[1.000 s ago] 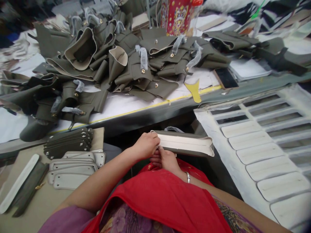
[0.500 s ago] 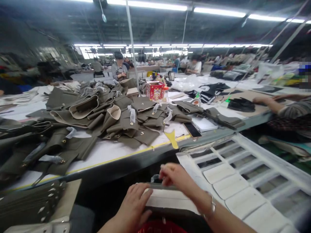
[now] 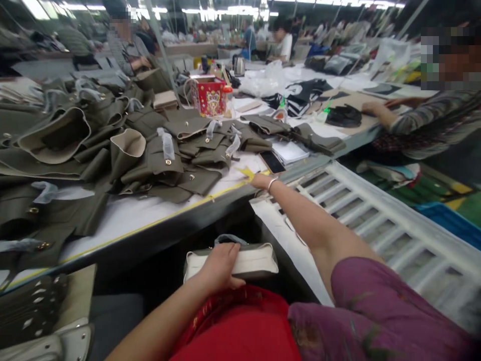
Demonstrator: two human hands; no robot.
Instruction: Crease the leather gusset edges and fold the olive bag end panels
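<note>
On my lap, against a red apron (image 3: 240,326), lies an olive bag piece with a cream strip (image 3: 255,259) facing up. My left hand (image 3: 221,265) is closed over its middle, fingers across the strip and thumb at the near side. A greyish loop (image 3: 231,238) rises behind the fingers. My right arm stretches forward to the table edge. There my right hand (image 3: 260,181) is closed on the narrow end of a flat yellow forked piece (image 3: 247,173), just left of a dark phone (image 3: 272,162). The fingertips are partly blurred.
Olive bag pieces (image 3: 150,155) with wrapped metal clasps cover the left table. A red box (image 3: 208,95) stands behind them. To my right is a white slatted rack (image 3: 349,200); beyond it a co-worker's hand (image 3: 374,109) rests on the board. Stacked parts (image 3: 33,306) lie lower left.
My right hand has left the bag piece and reached forward to the yellow piece. My left hand has stayed on the bag piece. The view has tilted down.
</note>
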